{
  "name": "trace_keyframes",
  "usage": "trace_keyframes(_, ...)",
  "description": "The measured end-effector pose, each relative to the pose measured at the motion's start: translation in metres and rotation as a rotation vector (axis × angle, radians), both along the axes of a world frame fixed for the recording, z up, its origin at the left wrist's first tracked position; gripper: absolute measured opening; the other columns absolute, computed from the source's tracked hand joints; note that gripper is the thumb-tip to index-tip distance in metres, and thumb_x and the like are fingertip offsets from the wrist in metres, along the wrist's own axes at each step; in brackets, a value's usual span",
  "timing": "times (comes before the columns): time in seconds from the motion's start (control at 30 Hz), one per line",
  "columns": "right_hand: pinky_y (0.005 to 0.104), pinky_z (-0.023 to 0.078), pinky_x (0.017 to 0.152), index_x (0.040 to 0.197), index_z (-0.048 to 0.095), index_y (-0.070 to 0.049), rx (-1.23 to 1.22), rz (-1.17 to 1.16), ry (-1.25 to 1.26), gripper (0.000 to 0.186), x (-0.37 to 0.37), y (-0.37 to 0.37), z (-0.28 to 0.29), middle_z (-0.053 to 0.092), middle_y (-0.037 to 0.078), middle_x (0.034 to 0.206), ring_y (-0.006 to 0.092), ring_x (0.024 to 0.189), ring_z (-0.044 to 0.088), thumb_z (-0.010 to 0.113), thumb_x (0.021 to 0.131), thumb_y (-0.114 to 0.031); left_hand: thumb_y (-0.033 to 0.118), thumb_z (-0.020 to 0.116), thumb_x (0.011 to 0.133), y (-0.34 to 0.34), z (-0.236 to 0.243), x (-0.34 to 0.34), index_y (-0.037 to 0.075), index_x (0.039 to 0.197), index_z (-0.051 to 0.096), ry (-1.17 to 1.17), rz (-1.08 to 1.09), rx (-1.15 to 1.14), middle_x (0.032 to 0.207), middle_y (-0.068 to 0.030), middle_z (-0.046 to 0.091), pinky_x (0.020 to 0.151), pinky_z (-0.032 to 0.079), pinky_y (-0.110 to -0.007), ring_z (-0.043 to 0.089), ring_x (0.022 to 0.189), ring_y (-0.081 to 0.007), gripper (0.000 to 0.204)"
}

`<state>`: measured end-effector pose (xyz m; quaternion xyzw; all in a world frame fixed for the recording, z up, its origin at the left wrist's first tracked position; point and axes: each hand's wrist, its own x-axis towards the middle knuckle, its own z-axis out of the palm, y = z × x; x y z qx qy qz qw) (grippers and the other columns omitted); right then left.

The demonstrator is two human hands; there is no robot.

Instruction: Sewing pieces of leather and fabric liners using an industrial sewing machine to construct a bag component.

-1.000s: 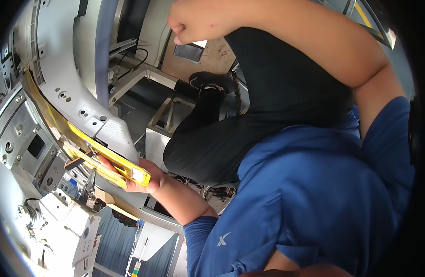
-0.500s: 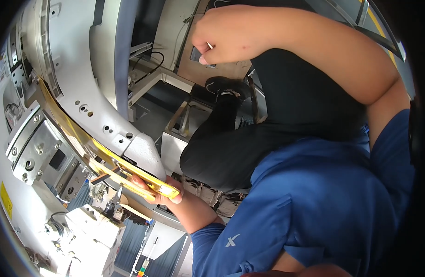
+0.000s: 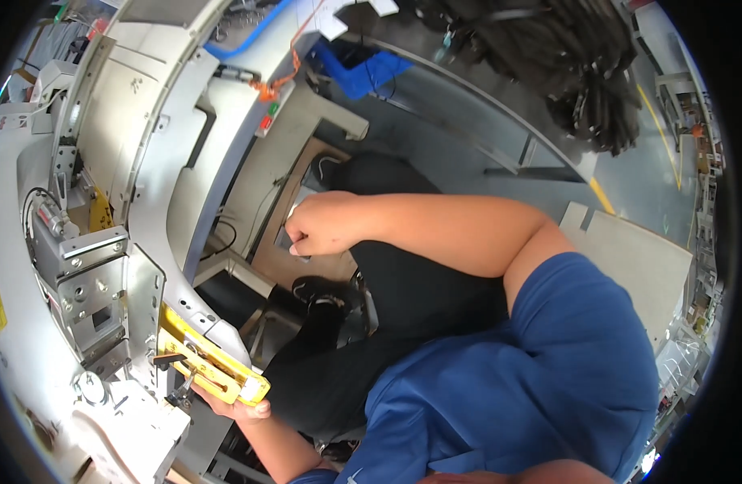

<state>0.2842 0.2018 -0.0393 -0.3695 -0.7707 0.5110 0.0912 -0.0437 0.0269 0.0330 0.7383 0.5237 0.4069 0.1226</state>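
At the fingers of the left hand (image 3: pixel 238 409), yellow plate (image 3: pixel 217 368); its near end clasped by them, partly hidden, presumably for steadiness beside the machine arm (image 3: pixel 224 334); well apart, right hand (image 3: pixel 321 223) curled, fingers pressed together; whether anything is pinched cannot be told.

Yellow lines (image 3: pixel 602 196) mark the grey floor (image 3: pixel 641 218) beside a dark tabletop (image 3: pixel 500 93)

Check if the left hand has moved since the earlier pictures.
No, not visibly: left hand remains at the yellow slotted fixture's end, by the tip of the white machine frame. The camera view shifted.
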Motion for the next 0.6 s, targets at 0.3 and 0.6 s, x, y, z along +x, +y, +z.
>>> trace_keyframes(0.3, 0.0431, 0.053, 0.074, 0.094, 0.071, -0.001, 0.123, -0.084, 0.020, 0.030, 0.009, -0.003, -0.005, 0.072, 0.017, 0.085, 0.0344, 0.082, 0.070, 0.067, 0.091, -0.030, 0.075, 0.068, 0.074, 0.007, 0.011, 0.034, -0.002, 0.142, 0.049, -0.050, 0.078, -0.086, 0.139, -0.0200, 0.043, 0.111, 0.033, -0.047, 0.042, 0.133, -0.0339, 0.105)
trace_keyframes(0.6, 0.0435, 0.053, 0.071, 0.088, 0.072, -0.003, 0.323, -0.541, 0.098, 0.022, 0.056, 0.031, 0.046, 0.071, 0.015, 0.082, 0.0336, 0.078, 0.069, 0.070, 0.086, -0.025, 0.061, 0.061, 0.089, -0.030, -0.003, 0.046, -0.004, 0.138, 0.052, -0.027, 0.170, 0.007, 0.120, -0.0173, 0.048, 0.096, 0.041, -0.039, 0.050, 0.110, -0.0284, 0.082)
